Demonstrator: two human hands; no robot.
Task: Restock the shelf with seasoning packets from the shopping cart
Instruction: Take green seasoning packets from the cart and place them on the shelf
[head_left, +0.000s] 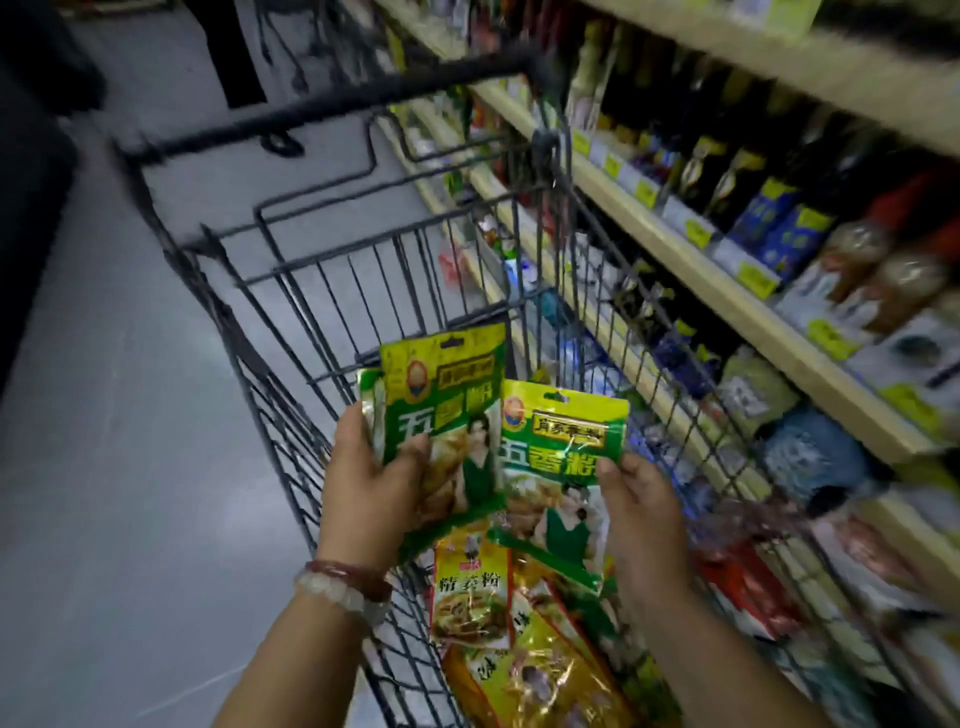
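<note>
The step in hand looks like gathering stock: packets are up out of the cart and not yet on the shelf. At the left, the left hand (374, 480) grips a small stack of green five-spice packets (447, 405), thumb curled over the front and fingers behind; at least two packets show, one edge peeking out at the left. They are flat, glossy film pouches with a hang-hole at the top. A beaded bracelet (343, 587) circles that wrist. Just right of them, overlapping the stack's lower corner, a single green five-spice packet (561, 467) is pinched at its right edge by the right hand (644, 519). Both are held above the wire shopping cart (291, 374), whose dark metal grid holds more pouches near the camera, among them a yellow seasoning packet (470, 592) with crinkled, shiny film. To the right, the wooden shelf (691, 260) carries dark bottles and bagged goods, blurred. Next, I judge, the hands must swing right and find the matching slot.
</note>
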